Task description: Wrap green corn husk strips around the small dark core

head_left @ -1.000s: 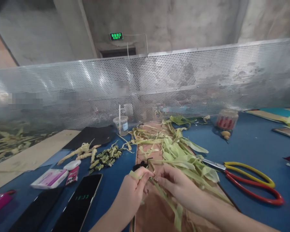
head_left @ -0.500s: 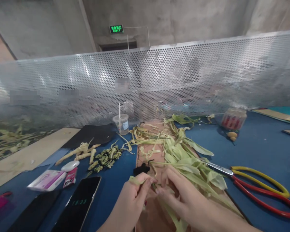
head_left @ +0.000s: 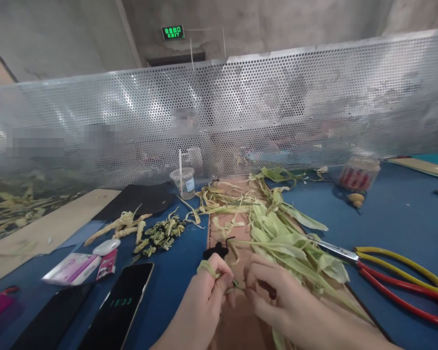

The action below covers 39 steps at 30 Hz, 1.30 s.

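My left hand (head_left: 209, 291) is closed in a pinch on a small green knot of husk (head_left: 235, 284), with a pale green strip (head_left: 206, 267) looped over its fingers. Close on its right, my right hand (head_left: 268, 287) also pinches; a thin strand seems to run from the knot to its fingertips, but its end is hidden. Both are above a brown board (head_left: 228, 318). Pale green husks (head_left: 277, 233) lie in a heap beyond my right hand. A small black object (head_left: 216, 251) rests just past my left hand.
Scissors (head_left: 345, 253) with yellow and red handles lie at the right. On the left are a phone (head_left: 122, 304), a tissue pack (head_left: 72, 269) and dried green pieces (head_left: 160, 236). A plastic cup (head_left: 184, 183) and a jar (head_left: 359, 175) stand farther back, before a perforated metal screen (head_left: 255, 107).
My hands have moved slightly apart, and the green knot between them shows more clearly. The camera view has shifted a little.
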{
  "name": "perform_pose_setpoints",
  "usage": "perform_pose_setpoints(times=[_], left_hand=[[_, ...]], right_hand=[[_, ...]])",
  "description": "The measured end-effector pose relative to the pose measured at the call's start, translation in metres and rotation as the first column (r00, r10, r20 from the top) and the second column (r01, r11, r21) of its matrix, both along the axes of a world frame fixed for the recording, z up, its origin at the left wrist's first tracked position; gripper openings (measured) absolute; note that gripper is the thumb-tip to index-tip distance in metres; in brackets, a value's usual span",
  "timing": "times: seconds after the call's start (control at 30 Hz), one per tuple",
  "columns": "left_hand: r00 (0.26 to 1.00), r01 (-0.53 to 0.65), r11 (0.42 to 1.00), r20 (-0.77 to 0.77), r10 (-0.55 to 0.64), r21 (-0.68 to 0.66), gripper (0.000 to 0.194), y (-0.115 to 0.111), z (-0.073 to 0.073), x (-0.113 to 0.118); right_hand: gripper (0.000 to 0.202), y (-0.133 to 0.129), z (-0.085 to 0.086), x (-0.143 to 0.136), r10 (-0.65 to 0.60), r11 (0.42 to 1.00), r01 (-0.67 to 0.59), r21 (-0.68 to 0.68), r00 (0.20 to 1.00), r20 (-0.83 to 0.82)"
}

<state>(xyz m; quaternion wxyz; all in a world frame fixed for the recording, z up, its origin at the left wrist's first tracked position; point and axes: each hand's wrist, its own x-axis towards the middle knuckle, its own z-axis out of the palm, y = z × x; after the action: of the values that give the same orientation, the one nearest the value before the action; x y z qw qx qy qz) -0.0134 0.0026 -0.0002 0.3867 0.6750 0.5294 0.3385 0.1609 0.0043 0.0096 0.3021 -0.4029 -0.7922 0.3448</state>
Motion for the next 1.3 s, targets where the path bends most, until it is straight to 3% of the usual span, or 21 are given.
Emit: perform_pose_setpoints(times=[0.1, 0.3, 0.47, 0.7, 0.97, 1.13, 1.3], left_hand=[[0.997, 0.08, 0.997, 0.014, -0.08, 0.005, 0.029, -0.001, -0.002, 0.0], [0.992, 0.112, 0.994, 0.057, -0.113, 0.014, 0.029, -0.001, -0.007, -0.003], [0.987, 0.163, 0.986, 0.014, -0.163, -0.032, 0.031, 0.001, -0.002, -0.006], [0.99, 0.133, 0.991, -0.04, -0.133, 0.01, 0.031, 0.001, 0.003, -0.004], [0.998, 0.053, 0.997, 0.024, -0.051, -0.064, 0.029, -0.001, 0.006, -0.003], [0.998, -0.053, 0.998, -0.021, 0.054, 0.036, 0.025, -0.005, 0.008, 0.001], [0.99, -0.053, 0.993, -0.123, 0.066, 0.109, 0.022, -0.004, 0.012, 0.001]], right_hand=[[0.022, 0.0, 0.001, 0.0, -0.002, 1.0, 0.002, -0.012, 1.0, -0.013], [0.022, -0.001, 0.001, -0.001, -0.011, 1.0, 0.011, 0.001, 0.999, -0.052], [0.022, 0.001, 0.0, 0.001, 0.028, 1.0, -0.028, -0.006, 0.996, -0.085], [0.024, 0.004, -0.006, 0.002, -0.085, 0.995, 0.08, -0.064, 0.992, -0.095], [0.024, 0.006, -0.007, 0.004, -0.056, 0.998, 0.055, -0.009, 0.993, -0.1], [0.011, 0.002, -0.012, 0.005, -0.074, 0.995, 0.066, -0.071, 0.991, -0.108], [0.014, -0.001, -0.013, 0.001, -0.091, 0.967, 0.097, 0.234, 0.995, -0.034]])
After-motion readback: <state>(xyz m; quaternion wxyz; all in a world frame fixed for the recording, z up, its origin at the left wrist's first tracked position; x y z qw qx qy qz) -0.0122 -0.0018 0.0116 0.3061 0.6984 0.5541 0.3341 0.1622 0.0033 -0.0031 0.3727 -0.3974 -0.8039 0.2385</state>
